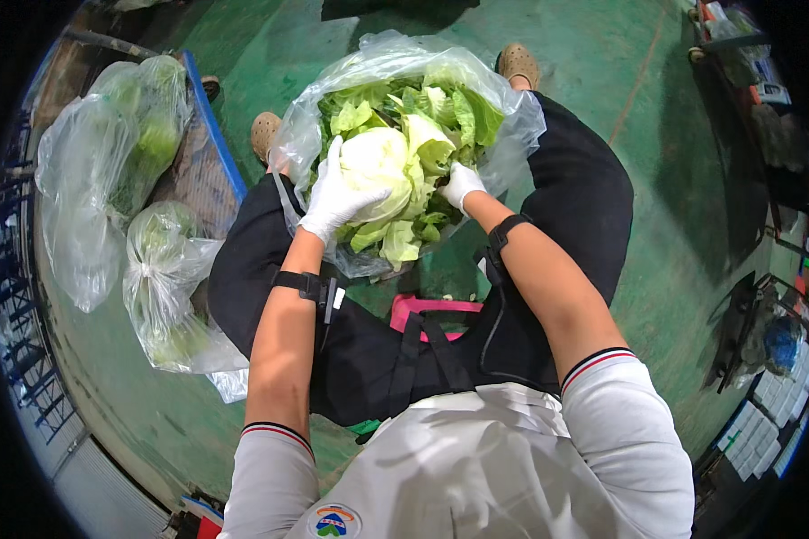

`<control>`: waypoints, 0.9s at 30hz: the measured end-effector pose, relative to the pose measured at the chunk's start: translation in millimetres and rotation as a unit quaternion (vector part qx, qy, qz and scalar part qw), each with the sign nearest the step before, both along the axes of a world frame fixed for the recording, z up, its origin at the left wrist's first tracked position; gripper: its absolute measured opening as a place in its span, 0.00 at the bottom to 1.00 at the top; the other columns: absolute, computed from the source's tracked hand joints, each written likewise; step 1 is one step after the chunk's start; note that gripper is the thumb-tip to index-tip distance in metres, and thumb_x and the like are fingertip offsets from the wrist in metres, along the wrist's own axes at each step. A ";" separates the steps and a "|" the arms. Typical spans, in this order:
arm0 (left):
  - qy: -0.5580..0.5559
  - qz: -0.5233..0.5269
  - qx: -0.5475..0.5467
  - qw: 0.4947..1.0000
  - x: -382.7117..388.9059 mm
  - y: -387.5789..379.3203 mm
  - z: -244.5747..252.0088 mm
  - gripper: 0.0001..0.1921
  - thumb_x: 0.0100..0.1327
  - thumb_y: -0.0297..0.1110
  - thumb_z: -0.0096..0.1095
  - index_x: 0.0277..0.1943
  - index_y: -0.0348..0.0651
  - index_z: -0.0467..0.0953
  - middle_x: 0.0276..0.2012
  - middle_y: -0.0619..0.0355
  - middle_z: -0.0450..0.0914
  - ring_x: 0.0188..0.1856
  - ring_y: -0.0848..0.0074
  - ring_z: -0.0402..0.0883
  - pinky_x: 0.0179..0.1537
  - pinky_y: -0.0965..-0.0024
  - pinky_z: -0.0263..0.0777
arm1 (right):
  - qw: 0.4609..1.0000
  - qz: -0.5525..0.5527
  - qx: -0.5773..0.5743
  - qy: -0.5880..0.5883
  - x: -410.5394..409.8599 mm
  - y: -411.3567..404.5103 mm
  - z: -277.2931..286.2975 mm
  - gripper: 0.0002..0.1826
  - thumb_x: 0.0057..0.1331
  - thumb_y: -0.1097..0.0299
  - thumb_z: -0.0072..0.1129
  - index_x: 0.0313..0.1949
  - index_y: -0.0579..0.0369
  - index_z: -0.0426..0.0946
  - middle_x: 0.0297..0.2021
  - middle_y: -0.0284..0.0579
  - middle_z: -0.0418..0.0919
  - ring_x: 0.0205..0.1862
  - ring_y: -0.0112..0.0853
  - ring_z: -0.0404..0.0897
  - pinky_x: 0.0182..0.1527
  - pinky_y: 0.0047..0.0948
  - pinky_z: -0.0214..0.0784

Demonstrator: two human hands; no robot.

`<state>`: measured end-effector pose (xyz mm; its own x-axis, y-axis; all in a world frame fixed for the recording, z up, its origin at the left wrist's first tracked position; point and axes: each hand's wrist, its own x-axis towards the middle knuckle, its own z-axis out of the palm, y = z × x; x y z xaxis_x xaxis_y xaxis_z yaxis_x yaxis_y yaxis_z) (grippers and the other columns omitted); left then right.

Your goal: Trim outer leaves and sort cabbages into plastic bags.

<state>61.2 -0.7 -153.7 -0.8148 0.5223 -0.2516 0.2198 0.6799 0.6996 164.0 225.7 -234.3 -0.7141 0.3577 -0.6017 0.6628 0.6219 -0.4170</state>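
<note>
A large clear plastic bag [512, 124], its mouth spread wide, stands between my knees and is full of loose green leaves [475, 118]. On top lies a pale cabbage head [374, 158] with loosened outer leaves. My left hand [337, 195], in a white glove, holds the cabbage from its left side, thumb across the front and fingers along the side. The gloved right hand [462, 185] is at the right of the cabbage, among the leaves, its fingertips partly hidden; whether it grips a leaf I cannot tell.
Tied clear bags of green vegetables [155, 290] lie at the left, beside a board with a blue edge [209, 121]. A pink plastic stool [438, 306] shows between my thighs. Wheeled carts with goods [778, 337] and white packages [748, 431] stand along the right.
</note>
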 end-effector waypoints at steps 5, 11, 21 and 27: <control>-0.048 0.043 0.131 0.989 0.5 -7.4 -26.4 0.66 0.35 0.45 0.81 0.70 0.35 0.38 0.63 0.37 0.59 0.65 0.56 0.61 0.64 0.62 0.59 | 0.995 0.063 -0.041 -0.059 -10.9 19.4 -2.5 0.26 0.50 0.58 0.68 0.43 0.65 0.77 0.45 0.60 0.78 0.48 0.48 0.78 0.49 0.38 0.72; -0.050 0.049 0.157 0.985 1.4 -5.2 -29.1 0.64 0.36 0.42 0.81 0.70 0.37 0.38 0.62 0.37 0.59 0.65 0.55 0.62 0.64 0.60 0.59 | 0.994 0.105 -0.021 0.021 -26.1 54.0 88.4 0.22 0.45 0.54 0.66 0.31 0.63 0.81 0.28 0.58 0.81 0.32 0.45 0.82 0.39 0.36 0.73; 0.014 0.083 0.069 0.994 -0.9 1.0 -39.1 0.58 0.38 0.47 0.75 0.70 0.39 0.45 0.59 0.36 0.63 0.60 0.50 0.67 0.60 0.59 0.64 | 0.988 -0.065 -0.084 0.112 23.4 62.1 251.4 0.18 0.61 0.60 0.53 0.32 0.67 0.78 0.21 0.45 0.78 0.22 0.30 0.79 0.28 0.27 0.71; 0.017 0.089 -0.037 0.995 14.1 16.5 -2.0 0.58 0.39 0.49 0.74 0.69 0.38 0.44 0.60 0.36 0.63 0.59 0.49 0.67 0.59 0.59 0.65 | 0.952 -0.162 -0.192 0.173 61.7 60.2 295.1 0.16 0.66 0.60 0.50 0.38 0.63 0.75 0.22 0.35 0.75 0.20 0.21 0.74 0.25 0.20 0.66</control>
<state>75.3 15.9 -155.7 -0.9017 0.3495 -0.2545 0.1133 0.7591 0.6410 225.7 285.9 60.8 -0.7821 0.3949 -0.4820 0.5767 0.1656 -0.8000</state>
